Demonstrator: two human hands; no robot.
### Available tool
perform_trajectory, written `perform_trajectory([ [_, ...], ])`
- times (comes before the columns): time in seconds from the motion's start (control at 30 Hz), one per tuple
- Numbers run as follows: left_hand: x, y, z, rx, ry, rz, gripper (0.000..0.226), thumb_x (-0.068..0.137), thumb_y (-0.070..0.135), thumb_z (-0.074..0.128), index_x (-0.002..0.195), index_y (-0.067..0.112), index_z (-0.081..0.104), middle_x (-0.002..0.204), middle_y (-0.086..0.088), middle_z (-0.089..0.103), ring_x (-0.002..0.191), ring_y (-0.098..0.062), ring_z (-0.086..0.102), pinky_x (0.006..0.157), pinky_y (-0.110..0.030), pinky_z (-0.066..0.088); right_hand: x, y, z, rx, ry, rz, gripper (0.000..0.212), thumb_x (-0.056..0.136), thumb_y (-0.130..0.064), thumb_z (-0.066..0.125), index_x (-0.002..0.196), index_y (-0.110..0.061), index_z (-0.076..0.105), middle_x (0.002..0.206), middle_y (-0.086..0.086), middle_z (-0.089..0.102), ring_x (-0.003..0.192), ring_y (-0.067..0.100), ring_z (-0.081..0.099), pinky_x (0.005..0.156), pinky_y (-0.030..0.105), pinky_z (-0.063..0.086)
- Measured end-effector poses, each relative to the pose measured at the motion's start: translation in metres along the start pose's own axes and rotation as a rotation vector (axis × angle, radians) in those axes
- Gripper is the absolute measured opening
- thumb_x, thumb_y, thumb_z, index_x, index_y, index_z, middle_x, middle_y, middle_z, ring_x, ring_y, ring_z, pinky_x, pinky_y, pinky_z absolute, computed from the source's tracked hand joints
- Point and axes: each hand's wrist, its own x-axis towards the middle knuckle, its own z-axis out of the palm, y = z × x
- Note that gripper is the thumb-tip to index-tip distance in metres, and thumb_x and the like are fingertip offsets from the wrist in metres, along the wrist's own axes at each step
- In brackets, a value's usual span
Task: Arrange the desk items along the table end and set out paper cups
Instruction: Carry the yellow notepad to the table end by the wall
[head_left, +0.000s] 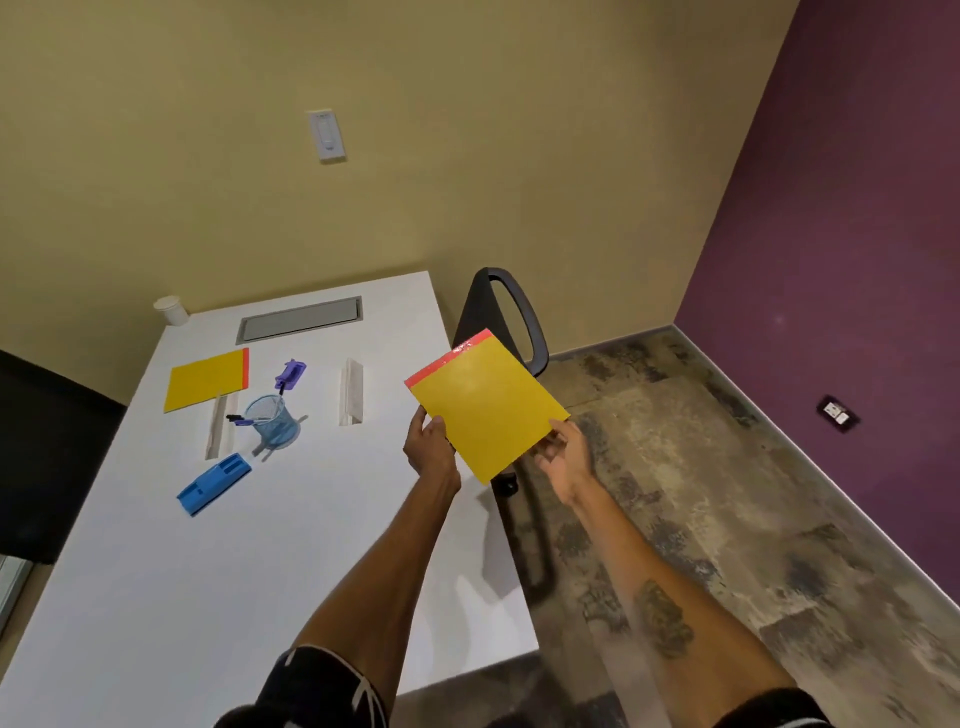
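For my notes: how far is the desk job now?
Done: one yellow pad lies near the table's far end, and one cup stands at the far corner. In hand: left hand and right hand hold a second pad. Left: holder and blue case look scattered.

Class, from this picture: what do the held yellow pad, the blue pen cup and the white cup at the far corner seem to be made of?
Yellow pad: probably paper with a glossy cover, judging by the sheen near its red strip.
Blue pen cup: see-through, likely wire mesh or tinted plastic.
White cup: matte and opaque, likely paper.
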Motion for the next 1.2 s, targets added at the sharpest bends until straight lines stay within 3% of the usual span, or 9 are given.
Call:
perform_trajectory([
  [0.2,-0.01,-0.009,0.049,0.13,-0.089,0.05,0.039,0.104,0.017,0.05,0.142,0.017,0.054,0.137,-0.01,0.061,0.118,-0.032,0.063,0.1,-0.051,0.054,0.031,-0.051,-0.039,-0.401,0.224,-0.19,0.02,0.098,-0.019,0.052,0.112,-0.012,0.065,0.099,0.005,0.063,0.09,0.019,0.055,0.076,0.033,0.043],
  [0.33,-0.004,-0.017,0.091,0.156,-0.171,0.078,0.04,0.103,0.011,0.049,0.143,0.012,0.053,0.137,-0.011,0.06,0.12,-0.031,0.062,0.103,-0.049,0.052,0.058,-0.092,-0.051,-0.65,0.272,-0.38,0.025,0.097,-0.017,0.054,0.112,-0.006,0.07,0.1,0.004,0.067,0.09,0.014,0.056,0.068,0.024,0.044],
  [0.4,0.001,-0.019,0.118,0.163,-0.213,0.102,0.041,0.102,0.008,0.049,0.142,0.011,0.053,0.134,-0.01,0.062,0.116,-0.028,0.063,0.102,-0.045,0.053,0.075,-0.113,-0.054,-0.699,0.283,-0.446,0.025,0.097,-0.015,0.055,0.112,-0.004,0.07,0.107,0.008,0.07,0.091,0.014,0.057,0.074,0.025,0.044],
  [0.63,0.037,-0.013,0.221,0.257,-0.199,0.223,0.029,0.096,0.008,0.059,0.125,0.001,0.063,0.122,-0.018,0.068,0.116,-0.034,0.064,0.103,-0.051,0.051,0.155,-0.186,-0.065,-0.686,0.35,-0.463,0.024,0.094,-0.003,0.055,0.113,0.0,0.069,0.116,0.015,0.07,0.099,0.021,0.062,0.085,0.031,0.047],
  [0.73,0.057,-0.008,0.266,0.252,-0.207,0.258,0.03,0.095,0.008,0.063,0.125,0.002,0.066,0.12,-0.016,0.07,0.114,-0.031,0.066,0.103,-0.044,0.054,0.196,-0.215,-0.068,-0.627,0.368,-0.453,0.022,0.093,-0.004,0.057,0.11,0.003,0.07,0.113,0.017,0.071,0.093,0.017,0.057,0.083,0.032,0.047],
  [0.87,0.094,-0.002,0.327,0.256,-0.232,0.255,0.033,0.097,0.011,0.061,0.13,0.004,0.065,0.116,-0.017,0.07,0.088,-0.023,0.06,0.077,-0.032,0.054,0.261,-0.26,-0.067,-0.565,0.366,-0.404,0.023,0.093,-0.003,0.058,0.111,0.008,0.068,0.105,0.016,0.068,0.093,0.019,0.056,0.082,0.029,0.043],
  [1.03,0.119,0.005,0.357,0.261,-0.232,0.218,0.035,0.099,0.008,0.057,0.134,0.005,0.062,0.118,-0.012,0.07,0.092,-0.02,0.062,0.089,-0.037,0.055,0.297,-0.283,-0.058,-0.543,0.356,-0.407,0.022,0.092,0.001,0.057,0.109,0.008,0.069,0.099,0.008,0.063,0.094,0.018,0.055,0.083,0.028,0.043],
  [1.2,0.161,0.02,0.403,0.255,-0.211,0.247,0.034,0.1,0.005,0.054,0.134,0.003,0.061,0.114,-0.007,0.07,0.086,-0.016,0.067,0.07,-0.019,0.059,0.367,-0.317,-0.038,-0.567,0.305,-0.394,0.024,0.092,0.005,0.054,0.111,0.014,0.066,0.1,0.009,0.061,0.094,0.019,0.053,0.082,0.027,0.042],
])
